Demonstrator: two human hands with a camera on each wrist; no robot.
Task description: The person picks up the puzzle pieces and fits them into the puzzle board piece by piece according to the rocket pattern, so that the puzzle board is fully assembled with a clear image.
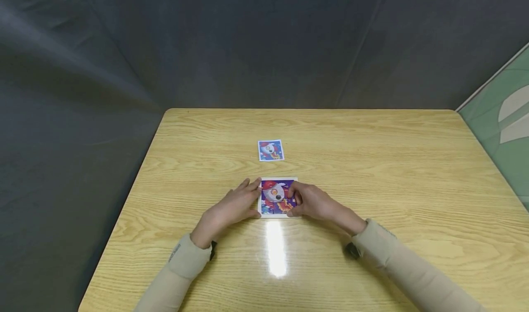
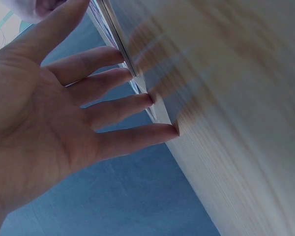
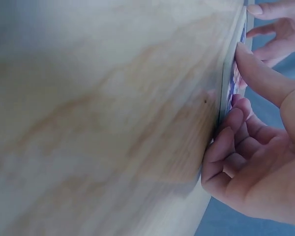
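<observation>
A square jigsaw puzzle (image 1: 273, 203) with a white border lies flat on the wooden table, showing a red and white rocket on purple. Along its left edge my left hand (image 1: 236, 203) rests with fingers spread and nearly straight; in the left wrist view the fingertips (image 2: 173, 130) touch the border and tabletop. At the right side my right hand (image 1: 316, 201) holds the puzzle's edge, fingers curled and thumb on the near right corner. The right wrist view shows its thumb (image 3: 258, 73) against the board's rim. My right fingers cover part of the picture's right side.
A small card (image 1: 270, 151) with a similar rocket picture lies just beyond the puzzle. Dark grey fabric (image 1: 264, 46) rises behind the table (image 1: 392, 174) and along its left. A green panel (image 1: 496, 114) stands at the right. Light glares on the near tabletop.
</observation>
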